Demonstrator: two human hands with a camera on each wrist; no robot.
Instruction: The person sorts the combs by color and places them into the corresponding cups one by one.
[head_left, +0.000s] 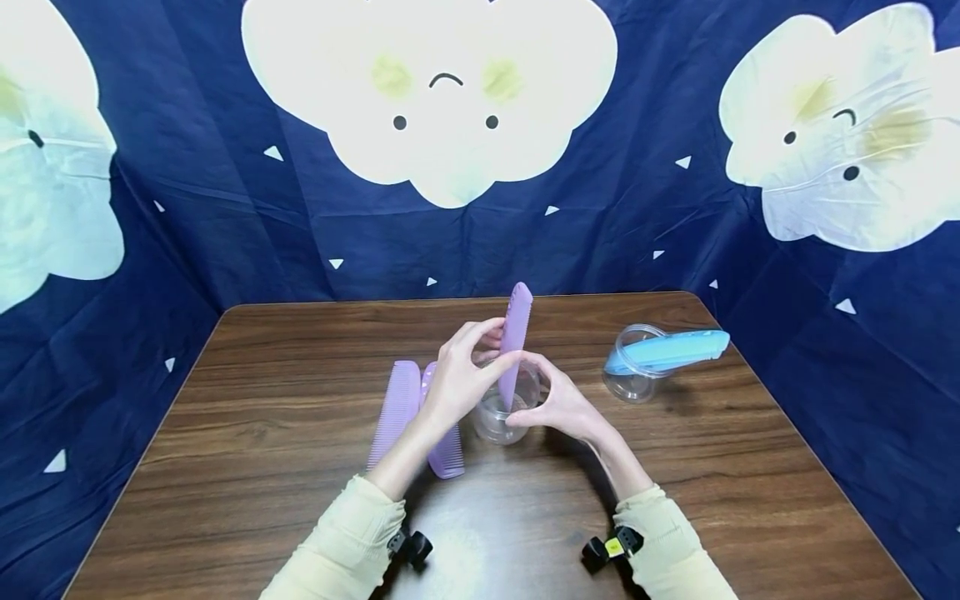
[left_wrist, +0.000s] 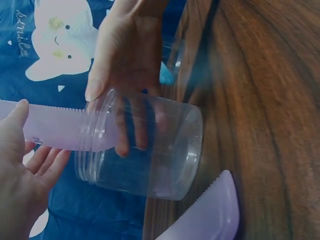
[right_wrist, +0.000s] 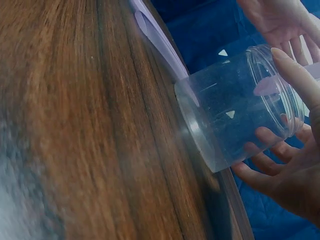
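One purple comb (head_left: pixel 516 321) stood almost upright above the middle of the table (head_left: pixel 285 417), its lower end already inside the mouth of a clear jar (head_left: pixel 493 429). The left hand (head_left: pixel 463 377) pinched it, thumb at the toothed edge and fingers at the other side, while the right hand (head_left: pixel 558 400) curled about the jar near its threaded rim. Judging by its thin, flat body, the comb was probably light and fairly stiff plastic, smooth enough to twist if held loosely; the teeth looked the weakest part, so the upper half of the solid spine seemed the better place to take hold, leaving the lower end free. The jar looked thin-walled, light and slippery, likely to tip or dent under a hard squeeze; a gentle grip just below the rim promised the best control. Whether the comb touched the wall could not be told. To the left, a wide purple comb (head_left: pixel 395 408) and another purple comb (head_left: pixel 448 450) lay on the table, partly hidden by the forearm. Well to the right, a blue comb (head_left: pixel 667 352) leaned out of a second jar (head_left: pixel 630 390).
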